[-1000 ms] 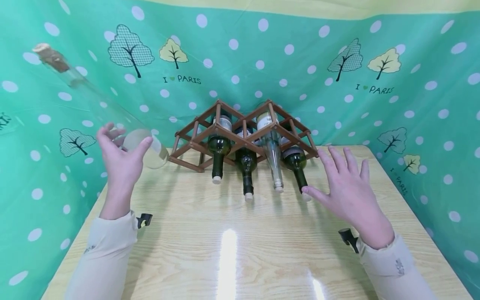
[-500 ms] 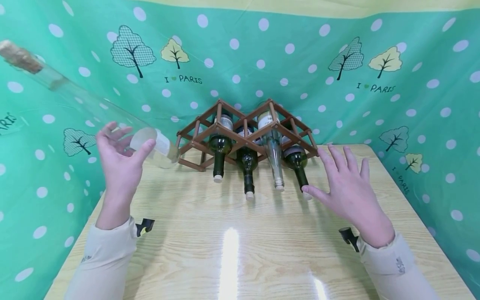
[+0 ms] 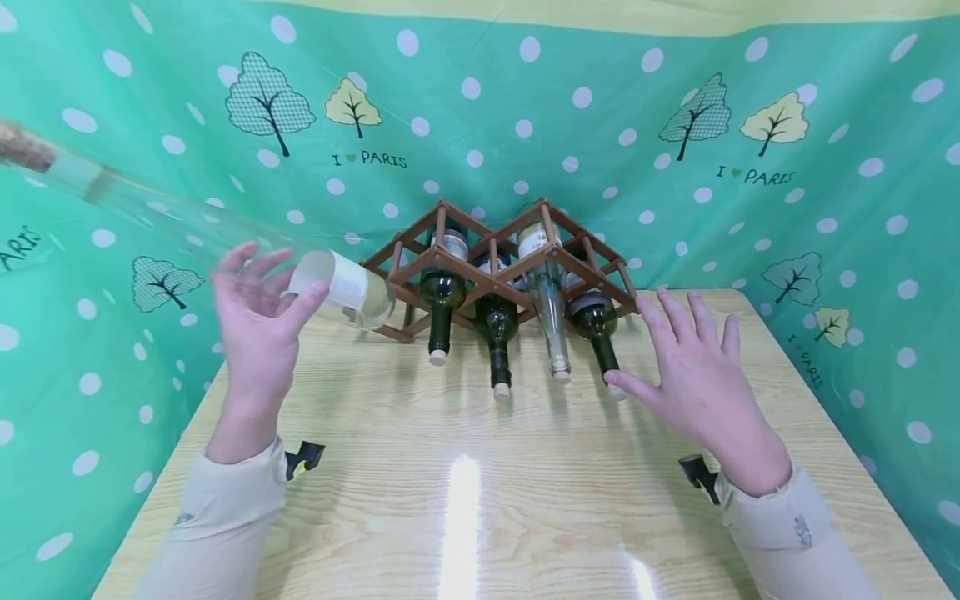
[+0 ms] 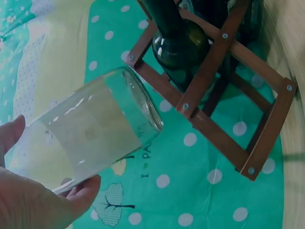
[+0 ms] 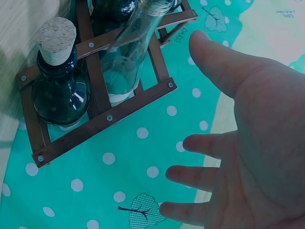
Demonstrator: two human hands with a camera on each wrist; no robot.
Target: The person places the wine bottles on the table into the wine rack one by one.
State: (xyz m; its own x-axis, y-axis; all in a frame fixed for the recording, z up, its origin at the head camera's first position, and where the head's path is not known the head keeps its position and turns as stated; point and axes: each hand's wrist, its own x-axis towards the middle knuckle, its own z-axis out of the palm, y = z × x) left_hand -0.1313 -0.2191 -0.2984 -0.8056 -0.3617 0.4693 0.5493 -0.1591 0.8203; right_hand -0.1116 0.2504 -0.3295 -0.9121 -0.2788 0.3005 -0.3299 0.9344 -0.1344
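My left hand (image 3: 258,325) grips a clear glass bottle (image 3: 347,283) with its fingers and thumb around the body, near the base. The bottle is tilted, its corked neck up at the far left and its base toward the rack. In the left wrist view the bottle's base (image 4: 143,105) is close to the wooden wine rack (image 4: 217,138); whether they touch, I cannot tell. To the right of the rack (image 3: 480,271), my right hand (image 3: 693,379) is spread with straight fingers and holds nothing. In the right wrist view that hand (image 5: 257,129) is apart from the rack.
In the rack lie green bottles (image 3: 442,292) and a clear bottle (image 3: 550,308), corked necks toward me. The wooden table (image 3: 375,483) extends in front. A green dotted cloth (image 3: 480,108) hangs behind and at both sides.
My left hand has moved right, carrying the clear bottle. The bottle has tipped flatter, and its base has come to the rack's left end. My right hand has stayed in place.
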